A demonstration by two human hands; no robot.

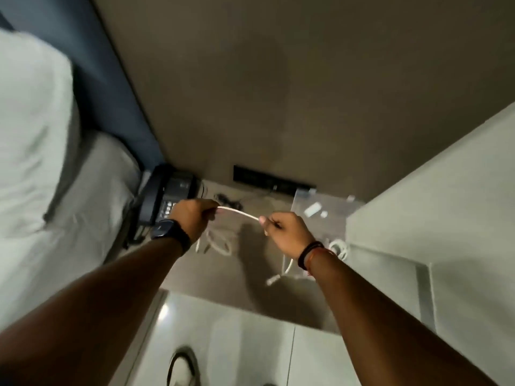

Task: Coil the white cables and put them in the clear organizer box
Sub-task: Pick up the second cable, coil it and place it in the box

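Observation:
A white cable [239, 212] is stretched between both hands above a brown bedside table [223, 274]. My left hand [192, 218] grips one part of it, with loops hanging below the hand. My right hand [287, 232] pinches the other part, and the cable's tail with its plug [274, 280] hangs down past my wrist. The clear organizer box [326, 203] stands at the table's back right, with small white items inside. A coiled white cable [340, 247] lies at its near end.
A black desk phone [167, 199] sits at the table's back left beside a white bed [41, 162]. A thin black cable [227, 201] lies near the wall under a black socket strip [267, 181]. A white surface [432, 218] borders the right.

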